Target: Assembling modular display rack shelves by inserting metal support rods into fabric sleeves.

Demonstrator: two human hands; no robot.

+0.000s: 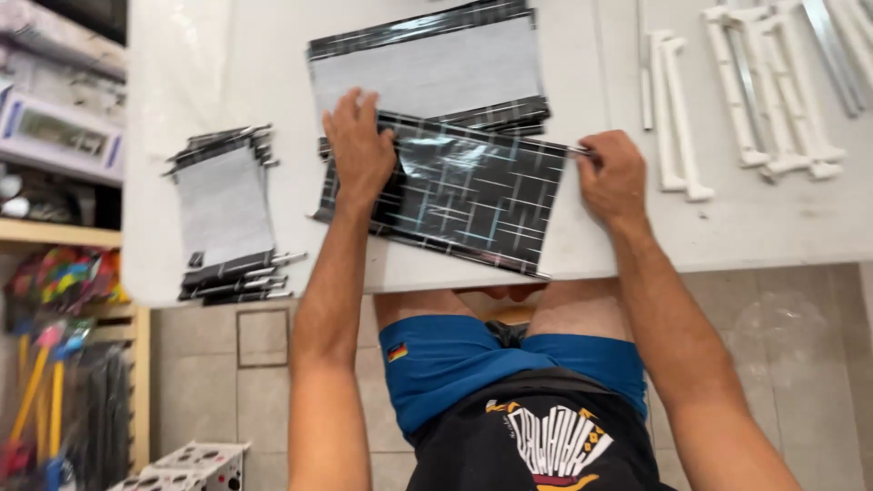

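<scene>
A shiny black sheet with a pattern of thin pale lines (464,195) lies on the white table (773,223) near its front edge. My left hand (359,145) presses flat on the sheet's upper left part. At the sheet's upper right corner my right hand (614,177) is closed around a thin metal rod (576,150) whose tip shows left of the fingers. Behind this sheet lies a pile of similar sheets (427,68), the top one showing its grey back with black borders.
A second stack of grey-backed sheets with rods sticking out (225,214) sits at the table's left edge. White plastic rails (773,100) lie at the right. Wooden shelves with boxes and colourful goods (59,273) stand to the left. Tiled floor lies below.
</scene>
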